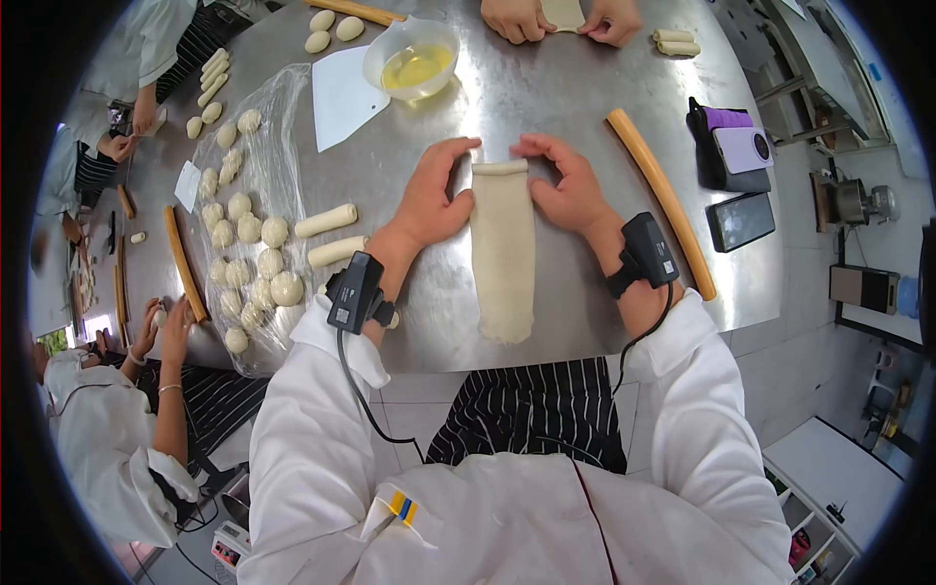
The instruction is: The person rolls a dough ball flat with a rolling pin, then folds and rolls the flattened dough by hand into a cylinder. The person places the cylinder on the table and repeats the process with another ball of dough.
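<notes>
A long flat strip of dough lies on the metal table, its far end rolled into a thin lip. My left hand is at the left of that end, fingers apart and curved, with nothing in it. On the other side, my right hand has its fingers spread and its thumb near the strip's edge. Two rolled dough pieces lie left of my left hand. Beyond them, several round dough balls rest under clear plastic film.
A wooden rolling pin lies at the right, near a phone and a purple-and-black pouch. A bowl of yellow liquid stands beside a white sheet. Another person's hands hold dough across the table; co-workers are at the left.
</notes>
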A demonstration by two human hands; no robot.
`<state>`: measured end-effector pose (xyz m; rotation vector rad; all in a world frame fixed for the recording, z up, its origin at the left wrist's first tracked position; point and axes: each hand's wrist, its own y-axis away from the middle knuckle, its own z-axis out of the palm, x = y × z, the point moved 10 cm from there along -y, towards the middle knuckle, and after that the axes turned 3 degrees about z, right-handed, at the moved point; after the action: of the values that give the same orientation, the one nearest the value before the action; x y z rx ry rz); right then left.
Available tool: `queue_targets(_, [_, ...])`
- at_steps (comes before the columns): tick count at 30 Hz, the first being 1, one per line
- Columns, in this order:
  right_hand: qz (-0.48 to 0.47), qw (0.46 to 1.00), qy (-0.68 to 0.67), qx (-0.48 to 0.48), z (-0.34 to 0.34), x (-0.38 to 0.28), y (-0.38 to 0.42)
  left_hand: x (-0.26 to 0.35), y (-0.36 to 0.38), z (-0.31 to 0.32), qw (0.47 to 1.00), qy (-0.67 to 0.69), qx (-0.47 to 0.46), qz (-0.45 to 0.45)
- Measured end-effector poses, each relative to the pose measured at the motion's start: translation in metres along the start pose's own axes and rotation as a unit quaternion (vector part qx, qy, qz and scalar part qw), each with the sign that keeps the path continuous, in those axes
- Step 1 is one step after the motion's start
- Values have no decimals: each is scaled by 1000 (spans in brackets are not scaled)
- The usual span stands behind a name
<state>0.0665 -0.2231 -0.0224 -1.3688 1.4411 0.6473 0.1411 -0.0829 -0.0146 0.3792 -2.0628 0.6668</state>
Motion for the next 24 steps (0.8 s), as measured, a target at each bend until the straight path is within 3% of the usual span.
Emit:
queue_targets(1, [-2,998,-5,56,-8,-3,3,10,-1,-1,997,-71,10,35])
queue_targets(3, [14,1000,-1,3,-2,-1,5,18,2,-1,987,-142,21,68])
queue_targets(5, [25,998,5,-49,7,-1,4,-3,1,8,999,-25,-30,-19])
queue_targets(7, [-24,998,61,27,-3,-17,7,3,-1,3,997,-69,-6,15])
queue_targets(9, [3,998,58,-25,1,-10,11,15,2,2,993,-109,15,48])
queue_targets(11, [25,995,55,-76,8,-7,12,0,8,14,997,52,-42,-50])
queue_targets(12, [21,998,47,-32,2,-10,13,-1,9,14,997,52,-42,-50])
queue_targets(14, [21,999,37,15,-7,-11,17,15,12,5,991,-117,17,61])
queue_targets(16, [-16,991,93,-96,8,-12,19,2,25,8,999,-42,8,30])
queue_targets(17, [-11,991,92,-92,9,-13,21,1,28,11,999,33,-2,-3])
queue_targets(19, [25,999,27,7,-3,-10,27,13,31,8,1000,-7,7,13])
queue_targets(21, [26,998,39,-33,1,-14,30,24,34,5,998,-49,23,33])
queue_targets(22, [20,996,53,-76,8,-17,31,15,38,6,1000,-10,23,-8])
queue_targets(24, [-3,997,65,-39,7,-27,33,9,39,4,998,29,25,-48])
